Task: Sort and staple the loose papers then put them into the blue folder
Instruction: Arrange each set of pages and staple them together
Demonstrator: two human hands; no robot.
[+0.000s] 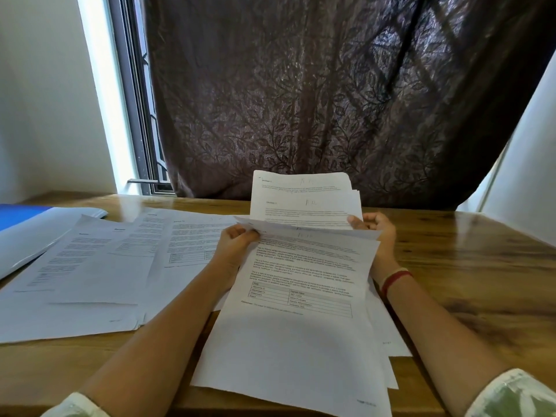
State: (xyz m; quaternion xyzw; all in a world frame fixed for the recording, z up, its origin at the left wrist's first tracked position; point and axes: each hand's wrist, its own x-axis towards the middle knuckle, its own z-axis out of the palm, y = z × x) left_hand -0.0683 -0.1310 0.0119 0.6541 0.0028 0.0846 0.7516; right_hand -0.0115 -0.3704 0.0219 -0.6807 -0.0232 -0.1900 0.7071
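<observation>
Both hands hold a fanned stack of printed papers (301,296) above the middle of the wooden table (469,266). My left hand (234,245) pinches the top left corner of the front sheet. My right hand (379,233) grips the sheets behind, whose tops (304,197) stand up toward the curtain. Several more printed sheets (90,272) lie spread flat on the table to the left. The blue folder (21,215) lies at the far left edge, partly under a white sheet (33,236). No stapler is in view.
A dark patterned curtain (331,94) hangs right behind the table. A window frame (135,100) and white wall are at the left. Bare wood shows on the table's right side. A red band circles my right wrist (394,279).
</observation>
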